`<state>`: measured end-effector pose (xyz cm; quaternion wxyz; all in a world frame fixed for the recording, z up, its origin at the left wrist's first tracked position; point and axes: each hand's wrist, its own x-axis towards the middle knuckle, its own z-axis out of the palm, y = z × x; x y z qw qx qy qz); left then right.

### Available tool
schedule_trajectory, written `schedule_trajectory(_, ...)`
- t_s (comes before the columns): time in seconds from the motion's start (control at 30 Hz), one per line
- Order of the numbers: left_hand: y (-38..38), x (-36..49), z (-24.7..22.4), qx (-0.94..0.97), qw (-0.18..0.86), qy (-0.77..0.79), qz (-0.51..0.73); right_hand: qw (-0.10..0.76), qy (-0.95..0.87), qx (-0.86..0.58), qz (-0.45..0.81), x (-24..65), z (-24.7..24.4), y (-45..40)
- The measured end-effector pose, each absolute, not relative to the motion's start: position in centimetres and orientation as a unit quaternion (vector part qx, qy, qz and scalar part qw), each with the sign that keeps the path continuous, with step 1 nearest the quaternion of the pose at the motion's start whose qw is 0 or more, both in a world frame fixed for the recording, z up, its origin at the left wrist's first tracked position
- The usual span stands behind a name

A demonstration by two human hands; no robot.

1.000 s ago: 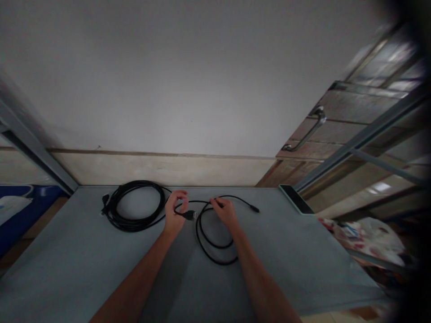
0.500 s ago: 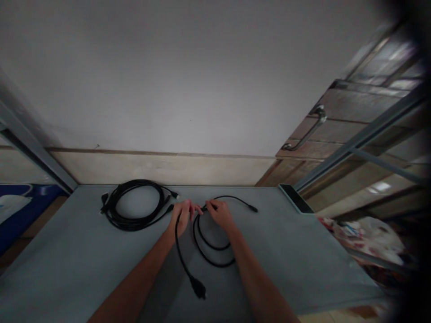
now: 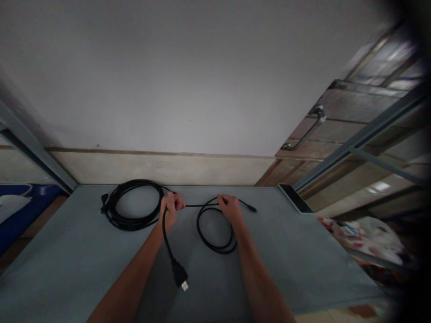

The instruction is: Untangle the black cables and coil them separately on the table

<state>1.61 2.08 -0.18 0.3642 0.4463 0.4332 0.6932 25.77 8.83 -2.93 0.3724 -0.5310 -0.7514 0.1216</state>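
Observation:
A black cable lies partly looped on the grey table. My left hand is closed round it, and the end with a metal-tipped plug hangs toward me from that fist. Between the hands a stretch of the cable runs straight and taut. My right hand pinches the cable at the top of the loop. Past it, the other end with a small black connector rests on the table. A second, coiled black cable lies just left of my left hand.
A phone lies at the table's back right corner. Behind the table stands a white wall. Metal frame posts rise at both sides. A door handle and plastic bags are off to the right.
My hands have moved apart, the left one leftward and the right one slightly rightward, drawing the cable straight between them. The loop has become smaller and the hanging plug has swung left.

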Motion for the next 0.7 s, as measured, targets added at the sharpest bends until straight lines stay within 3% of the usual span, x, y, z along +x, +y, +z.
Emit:
schedule_trajectory(0.1,2.0,-0.1,0.3,0.413,0.365,0.41,0.727,0.394,-0.728,-0.551,0.108,26.9,-2.9,9.1)
schedule_trajectory(0.4,2.5,-3.6,0.3,0.377,0.212,0.451,0.78,0.403,-0.702,-0.58,0.092,27.6,-3.2,9.6)
schedule_trajectory(0.7,2.4,-2.0,0.7,0.333,0.252,0.444,0.793,0.406,-0.679,-0.604,0.099,28.8,-4.3,10.5)
